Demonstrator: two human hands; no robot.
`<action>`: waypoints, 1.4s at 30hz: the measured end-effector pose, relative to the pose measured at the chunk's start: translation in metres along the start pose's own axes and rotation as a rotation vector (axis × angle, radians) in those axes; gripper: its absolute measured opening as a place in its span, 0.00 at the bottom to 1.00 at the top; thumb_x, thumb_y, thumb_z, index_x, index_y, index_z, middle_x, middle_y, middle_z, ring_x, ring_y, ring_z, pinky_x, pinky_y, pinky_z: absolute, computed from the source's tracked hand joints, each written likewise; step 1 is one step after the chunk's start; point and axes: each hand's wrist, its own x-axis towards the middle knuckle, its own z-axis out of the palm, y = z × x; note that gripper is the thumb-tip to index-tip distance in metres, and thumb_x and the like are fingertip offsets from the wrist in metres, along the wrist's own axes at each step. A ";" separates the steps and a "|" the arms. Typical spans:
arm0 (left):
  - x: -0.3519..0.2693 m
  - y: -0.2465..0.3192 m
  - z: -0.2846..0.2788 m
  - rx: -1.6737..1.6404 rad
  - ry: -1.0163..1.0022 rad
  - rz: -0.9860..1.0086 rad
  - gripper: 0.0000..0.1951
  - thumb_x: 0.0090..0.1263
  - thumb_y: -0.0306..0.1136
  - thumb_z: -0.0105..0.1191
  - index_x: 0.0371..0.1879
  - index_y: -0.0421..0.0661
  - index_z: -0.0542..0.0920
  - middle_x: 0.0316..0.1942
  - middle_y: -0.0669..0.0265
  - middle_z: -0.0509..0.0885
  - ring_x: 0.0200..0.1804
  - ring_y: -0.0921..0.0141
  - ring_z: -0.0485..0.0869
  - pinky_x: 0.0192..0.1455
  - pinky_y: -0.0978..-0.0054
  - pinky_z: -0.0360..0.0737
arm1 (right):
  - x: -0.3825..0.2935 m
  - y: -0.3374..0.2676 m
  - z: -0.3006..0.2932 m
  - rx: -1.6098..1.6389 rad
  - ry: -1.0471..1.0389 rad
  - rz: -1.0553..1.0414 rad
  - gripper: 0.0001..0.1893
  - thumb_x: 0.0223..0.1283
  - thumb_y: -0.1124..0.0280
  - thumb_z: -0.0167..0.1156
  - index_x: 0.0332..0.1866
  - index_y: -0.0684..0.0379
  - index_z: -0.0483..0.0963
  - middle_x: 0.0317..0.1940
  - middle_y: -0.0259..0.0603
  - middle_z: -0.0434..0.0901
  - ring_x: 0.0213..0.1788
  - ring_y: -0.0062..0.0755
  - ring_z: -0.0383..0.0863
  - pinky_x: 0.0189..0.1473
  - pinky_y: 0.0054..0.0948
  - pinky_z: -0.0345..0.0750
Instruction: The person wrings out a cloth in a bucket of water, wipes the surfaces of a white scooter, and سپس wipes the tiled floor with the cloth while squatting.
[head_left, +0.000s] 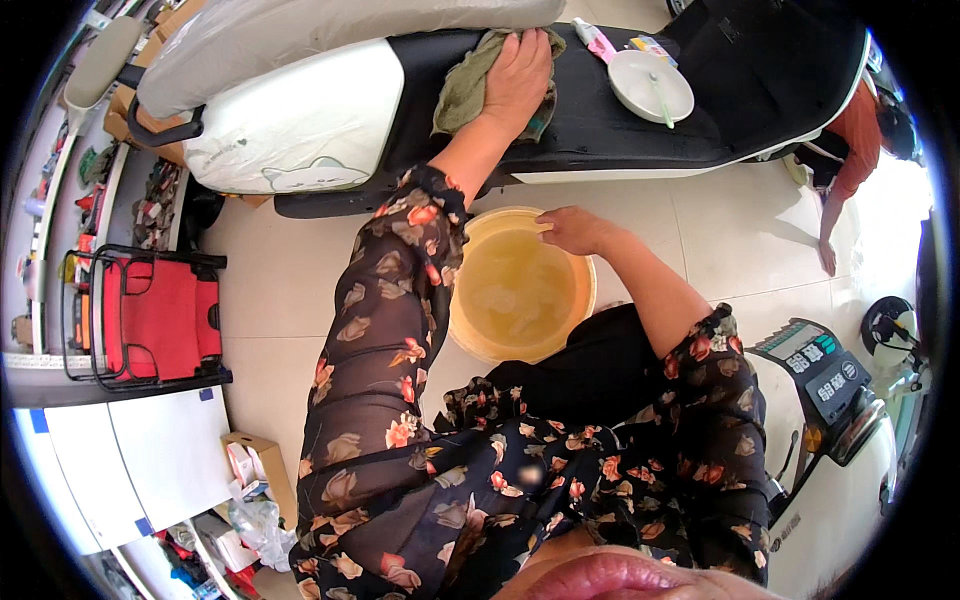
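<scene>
My left hand (519, 79) presses an olive-green cloth (459, 94) onto the black plastic below the seat of a white and black electric scooter (300, 112). The plastic-wrapped seat (322, 45) runs along the top of the view. Over the far right rim of a yellow plastic bucket (459, 326) hangs my right hand (577, 229), holding nothing that I can see. Cloudy yellowish water (517, 285) fills much of the bucket, which stands on the tiled floor. A white bowl (634, 86) with a pale green-handled brush (661, 101) in it rests on the scooter's black footboard (577, 112).
Beside the bowl lie a pink and white tube (595, 39) and a small packet (651, 49). A red folding cart (161, 319) and stocked shelves (97, 195) line the left. Another person (855, 142) crouches at right. A second scooter (832, 480) stands lower right.
</scene>
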 end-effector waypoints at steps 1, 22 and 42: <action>0.002 0.001 0.008 0.021 -0.025 0.021 0.14 0.60 0.32 0.53 0.43 0.43 0.84 0.54 0.61 0.79 0.63 0.63 0.73 0.65 0.64 0.68 | 0.000 -0.002 -0.001 -0.014 -0.008 -0.011 0.27 0.67 0.53 0.54 0.65 0.58 0.72 0.64 0.53 0.73 0.64 0.51 0.74 0.67 0.38 0.69; -0.260 -0.099 -0.112 -0.094 -0.426 -0.270 0.08 0.64 0.30 0.53 0.41 0.49 0.80 0.71 0.71 0.68 0.62 0.67 0.70 0.66 0.60 0.66 | -0.011 0.026 -0.006 0.158 -0.100 0.074 0.25 0.66 0.59 0.56 0.64 0.62 0.72 0.49 0.50 0.82 0.47 0.41 0.82 0.53 0.36 0.77; -0.176 -0.218 -0.114 -1.292 0.943 -1.806 0.41 0.72 0.61 0.44 0.76 0.51 0.50 0.75 0.61 0.54 0.73 0.61 0.59 0.74 0.54 0.58 | -0.039 0.041 -0.017 0.400 -0.147 0.250 0.25 0.66 0.63 0.57 0.65 0.65 0.70 0.37 0.43 0.83 0.38 0.31 0.82 0.40 0.31 0.78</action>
